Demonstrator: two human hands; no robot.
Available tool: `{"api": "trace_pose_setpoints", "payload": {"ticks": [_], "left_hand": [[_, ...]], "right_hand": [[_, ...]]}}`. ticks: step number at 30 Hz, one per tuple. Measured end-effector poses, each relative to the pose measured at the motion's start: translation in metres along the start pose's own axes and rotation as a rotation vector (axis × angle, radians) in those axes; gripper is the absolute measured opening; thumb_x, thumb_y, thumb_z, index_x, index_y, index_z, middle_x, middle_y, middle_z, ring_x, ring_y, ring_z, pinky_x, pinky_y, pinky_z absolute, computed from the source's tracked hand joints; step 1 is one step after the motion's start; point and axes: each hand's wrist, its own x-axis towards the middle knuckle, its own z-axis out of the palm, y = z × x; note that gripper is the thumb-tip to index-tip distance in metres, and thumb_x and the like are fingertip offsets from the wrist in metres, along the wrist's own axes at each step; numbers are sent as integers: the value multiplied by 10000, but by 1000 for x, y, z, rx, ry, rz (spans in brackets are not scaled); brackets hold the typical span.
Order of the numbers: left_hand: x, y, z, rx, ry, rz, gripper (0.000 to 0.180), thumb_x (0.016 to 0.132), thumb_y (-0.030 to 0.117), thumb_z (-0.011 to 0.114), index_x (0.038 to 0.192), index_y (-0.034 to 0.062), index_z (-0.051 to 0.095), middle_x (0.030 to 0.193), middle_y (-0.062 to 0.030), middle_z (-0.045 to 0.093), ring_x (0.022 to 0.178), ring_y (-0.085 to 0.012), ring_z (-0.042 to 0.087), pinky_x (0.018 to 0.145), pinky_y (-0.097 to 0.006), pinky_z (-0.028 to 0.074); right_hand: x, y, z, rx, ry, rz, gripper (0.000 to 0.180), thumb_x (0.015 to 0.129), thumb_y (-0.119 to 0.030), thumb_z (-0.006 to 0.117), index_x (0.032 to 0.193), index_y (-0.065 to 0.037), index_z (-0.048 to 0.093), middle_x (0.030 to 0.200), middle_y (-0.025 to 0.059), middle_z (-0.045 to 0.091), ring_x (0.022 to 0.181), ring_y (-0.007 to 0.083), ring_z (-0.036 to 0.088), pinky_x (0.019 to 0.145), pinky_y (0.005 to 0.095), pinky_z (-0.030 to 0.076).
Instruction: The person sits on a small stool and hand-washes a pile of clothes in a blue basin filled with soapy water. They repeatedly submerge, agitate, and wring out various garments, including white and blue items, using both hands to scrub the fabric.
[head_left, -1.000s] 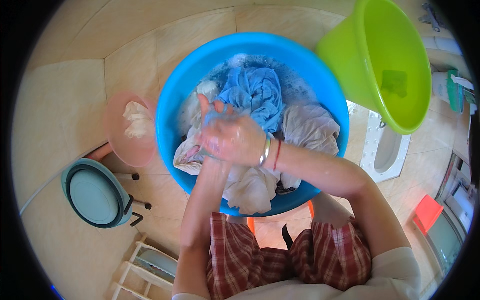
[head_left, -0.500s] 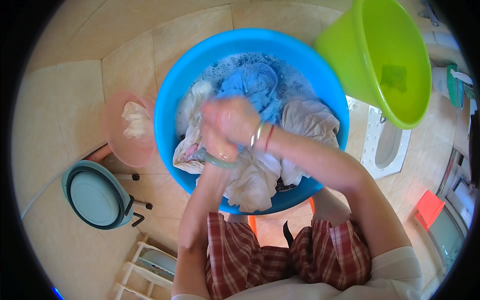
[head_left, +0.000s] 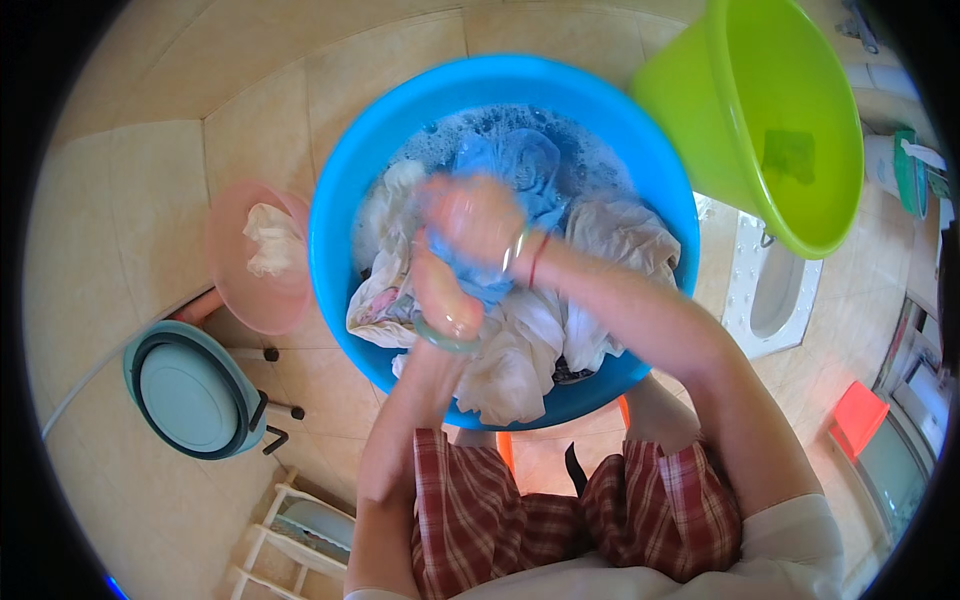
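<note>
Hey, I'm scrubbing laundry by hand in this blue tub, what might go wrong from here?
The blue tub is piled with wet clothes hanging over its near rim, so hard scrubbing may slop suds onto the tiled floor and make it slippery. Both hands, left hand and right hand, wear bangles that could snag the blue cloth. The green bucket stands close by the tub, where an elbow might knock it.

Both hands (head_left: 455, 255) clenched together, blurred, forearms converging.
</note>
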Motion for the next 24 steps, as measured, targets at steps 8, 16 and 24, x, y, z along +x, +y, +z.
{"api": "trace_pose_setpoints", "payload": {"ticks": [8, 16, 24], "left_hand": [[42, 21, -80, -208, -608, -156, 284, 955, 259, 398, 1114, 132, 595, 1024, -78, 615, 985, -214, 582, 835, -332, 471], [11, -5, 10, 17, 287, -80, 336, 959, 242, 379, 1128, 39, 586, 1073, -81, 645, 1046, -233, 597, 914, -346, 479], [22, 19, -87, -230, -567, -107, 265, 970, 299, 382, 1019, 127, 578, 849, -39, 566, 871, -199, 575, 843, -330, 458]], "right_hand": [[-30, -68, -9, 135, 110, 56, 133, 830, -225, 548, 808, -95, 565, 692, 107, 586, 580, 312, 606, 474, 423, 484], [2, 17, -3, -17, 16, 157, 189, 837, -236, 541, 755, -71, 581, 747, 155, 635, 567, 341, 614, 481, 449, 493], [-36, -86, -13, 193, 118, -101, 199, 864, -240, 546, 769, -66, 549, 726, 150, 617, 595, 321, 613, 497, 416, 489]]}}
